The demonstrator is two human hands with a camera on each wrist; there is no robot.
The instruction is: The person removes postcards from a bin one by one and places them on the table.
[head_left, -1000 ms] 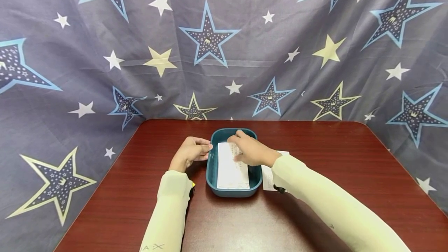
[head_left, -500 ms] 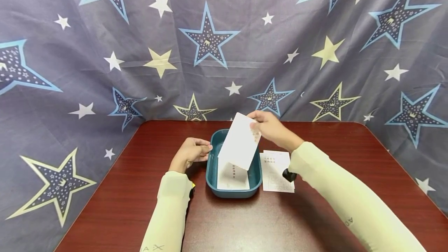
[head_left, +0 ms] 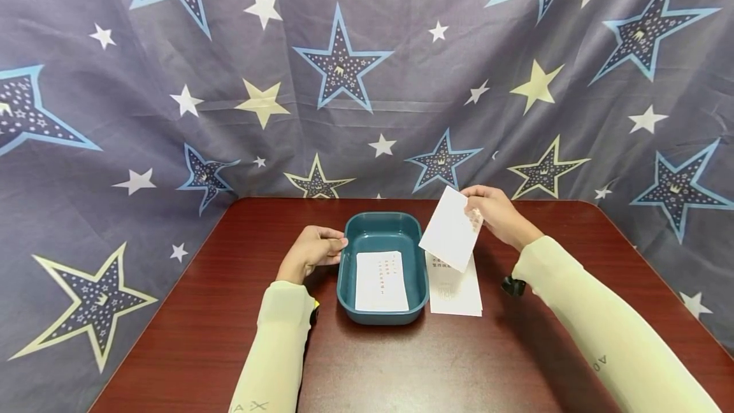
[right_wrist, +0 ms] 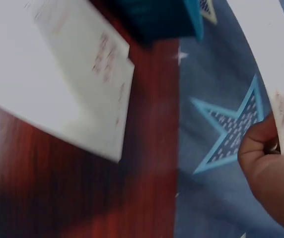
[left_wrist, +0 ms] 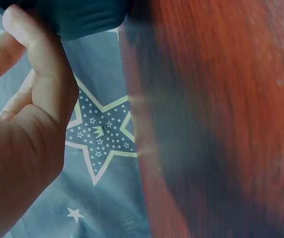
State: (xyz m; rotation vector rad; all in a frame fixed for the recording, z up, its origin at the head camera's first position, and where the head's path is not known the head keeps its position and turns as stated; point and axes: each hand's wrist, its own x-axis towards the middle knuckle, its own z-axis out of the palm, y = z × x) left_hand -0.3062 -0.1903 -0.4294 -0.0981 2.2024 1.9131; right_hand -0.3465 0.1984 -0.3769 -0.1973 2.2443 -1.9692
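My right hand (head_left: 497, 212) pinches a white paper card (head_left: 453, 228) with printed characters near one corner. The card hangs tilted above a small pile of similar white cards (head_left: 455, 295) lying on the table. In the right wrist view the thumb and fingers (right_wrist: 261, 144) close on the card's end (right_wrist: 276, 54). My left hand (head_left: 312, 252) holds the left rim of a teal rectangular tray (head_left: 384, 318). The left wrist view shows its curled fingers at the tray's wall (left_wrist: 90, 17). Inside the tray, toward the near end, lies a stack of printed white cards (head_left: 381, 282).
The reddish-brown wooden table (head_left: 229, 349) has its far edge along a grey-blue curtain (head_left: 367, 120) printed with stars. The table pile stands close against the tray's right side.
My right hand has lifted a card from the tray and carried it right, over the table pile. The stack in the tray is uncovered; my left hand has stayed at the rim.
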